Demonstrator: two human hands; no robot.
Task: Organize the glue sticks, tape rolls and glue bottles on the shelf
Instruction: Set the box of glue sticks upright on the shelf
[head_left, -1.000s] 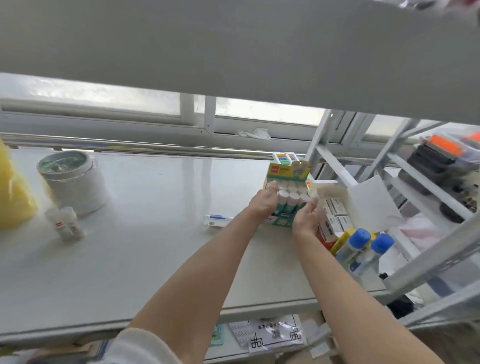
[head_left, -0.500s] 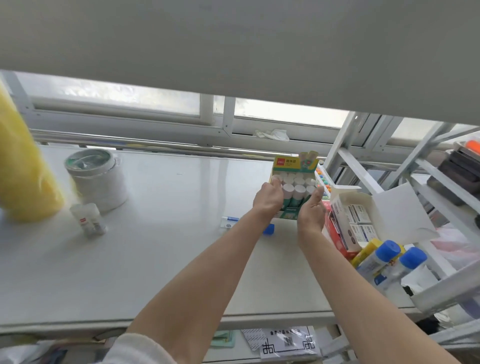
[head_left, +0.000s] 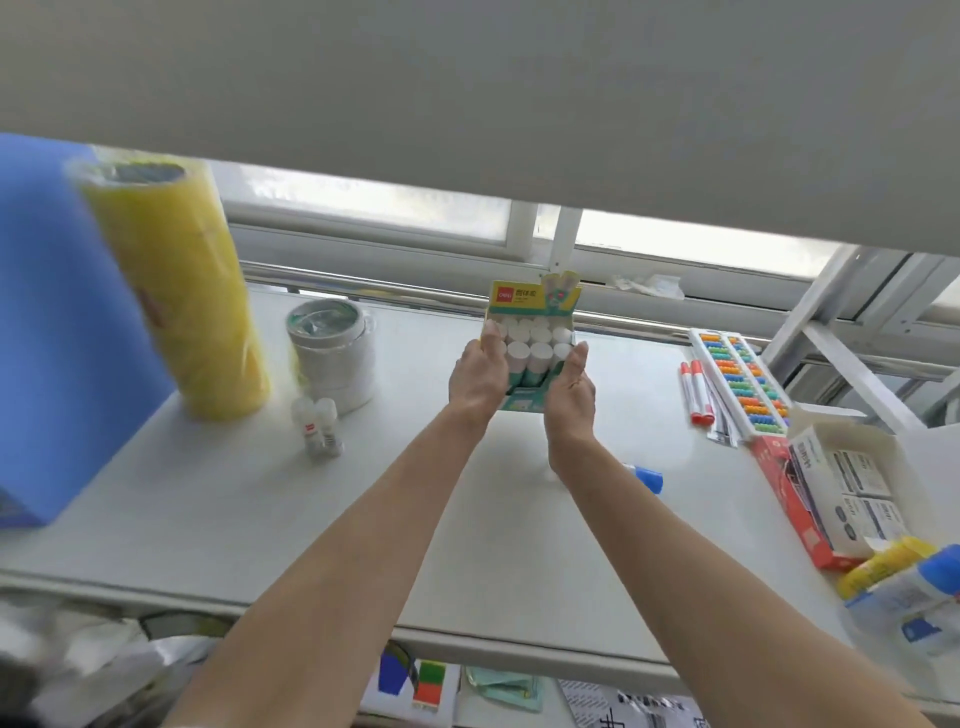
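1. Standing at the far left of the shelf (head_left: 218, 525), a blue box (head_left: 57, 332) fills the edge of the view, blurred.
2. Just right of it a tall yellow tape stack (head_left: 179, 291) stands upright, wrapped in clear film.
3. Right of that and a little farther back sits a white tape stack (head_left: 335, 358), also upright.
4. Two small glue bottles (head_left: 319, 426) with red labels stand side by side just in front of the white stack.
5. The left hand (head_left: 478, 376) presses flat against the left side of the glue stick box (head_left: 530, 343), fingers up along its edge.
6. The box sits between the two hands at mid-shelf, towards the far edge; its open top shows rows of white caps below a yellow and green header card.
7. The right hand (head_left: 569, 389) holds the box's right side, palm turned inward, thumb up beside the caps.
8. I cannot tell whether the box rests on the shelf or is lifted off it.
9. A blue-capped glue stick (head_left: 647, 475) lies on its side near the right forearm.
10. Farther right lie two red markers (head_left: 693, 387), then a long abacus (head_left: 743, 382) with coloured beads.
11. At the right end an open white carton (head_left: 852, 478) holds small grey boxes, and blue-capped glue bottles (head_left: 914, 597) lie at the near right corner beside a yellow one.
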